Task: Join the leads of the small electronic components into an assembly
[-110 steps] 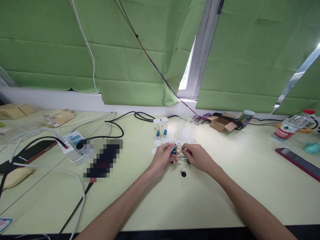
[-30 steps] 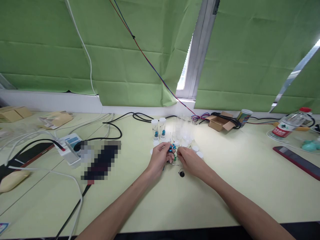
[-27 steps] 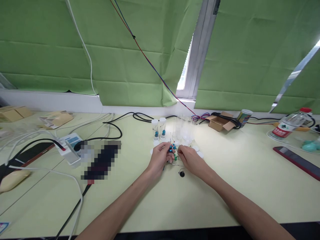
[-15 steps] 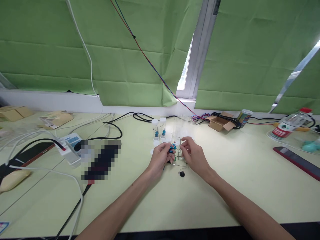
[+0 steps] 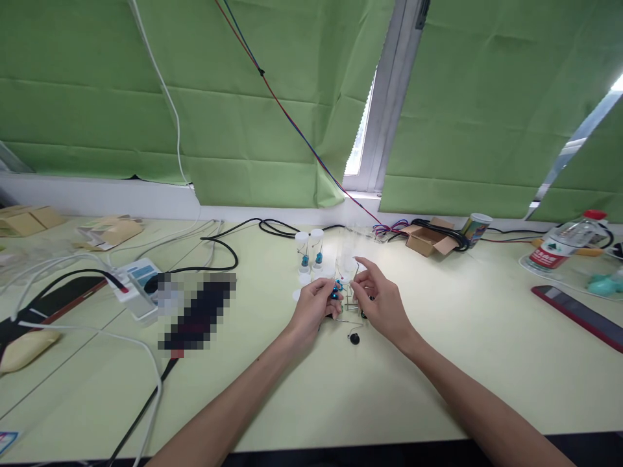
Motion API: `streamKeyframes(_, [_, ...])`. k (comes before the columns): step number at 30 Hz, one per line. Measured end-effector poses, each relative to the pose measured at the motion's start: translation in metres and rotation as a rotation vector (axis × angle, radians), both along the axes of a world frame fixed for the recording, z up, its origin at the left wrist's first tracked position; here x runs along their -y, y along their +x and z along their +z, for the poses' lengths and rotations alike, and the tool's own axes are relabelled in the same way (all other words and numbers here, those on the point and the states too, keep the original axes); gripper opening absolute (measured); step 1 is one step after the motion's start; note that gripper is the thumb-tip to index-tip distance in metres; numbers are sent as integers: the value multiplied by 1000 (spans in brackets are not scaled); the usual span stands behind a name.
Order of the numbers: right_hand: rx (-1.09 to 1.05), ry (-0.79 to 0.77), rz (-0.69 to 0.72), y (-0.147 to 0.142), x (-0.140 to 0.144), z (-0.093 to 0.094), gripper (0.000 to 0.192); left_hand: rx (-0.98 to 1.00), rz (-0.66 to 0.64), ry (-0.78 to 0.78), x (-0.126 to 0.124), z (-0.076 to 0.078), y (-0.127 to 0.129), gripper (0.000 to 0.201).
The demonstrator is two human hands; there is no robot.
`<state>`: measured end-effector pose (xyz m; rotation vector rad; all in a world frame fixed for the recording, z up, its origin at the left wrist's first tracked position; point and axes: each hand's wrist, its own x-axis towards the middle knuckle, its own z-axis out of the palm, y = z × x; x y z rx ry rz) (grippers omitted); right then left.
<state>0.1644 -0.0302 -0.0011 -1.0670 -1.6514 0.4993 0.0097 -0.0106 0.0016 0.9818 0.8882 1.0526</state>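
My left hand (image 5: 311,307) is closed in a pinch around a small shiny blue part (image 5: 335,293), with some dark bits showing under the fingers. Just to its right, my right hand (image 5: 382,299) pinches a thin bent metal rod (image 5: 357,266) that sticks up past the fingertips. Between the hands lie thin metal pieces and small green and blue parts, too small to name. A black round piece (image 5: 355,338) with a thin wire rests on the table below them. Behind the left hand stand two clear tubes (image 5: 317,241) holding blue parts and wires.
A pale table (image 5: 438,383) spans the view. On the left are a power strip (image 5: 136,288), cables and a pixelated dark object (image 5: 199,314). At the right are a cardboard box (image 5: 428,240), a can (image 5: 476,228), a water bottle (image 5: 564,243) and a red-edged phone (image 5: 581,314).
My right hand has shifted slightly right, and the rod in it now leans more. A thin upright piece above my left fingertips no longer shows; the left hand has barely moved.
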Motion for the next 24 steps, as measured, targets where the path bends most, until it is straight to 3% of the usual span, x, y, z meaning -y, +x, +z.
streamKeyframes(10, [-29, 62, -93, -1, 2, 4, 13, -43, -35, 23, 0, -4, 1, 25])
streamKeyframes(24, [114, 108, -46, -3, 2, 2, 14, -98, -66, 97, 0, -7, 2, 28])
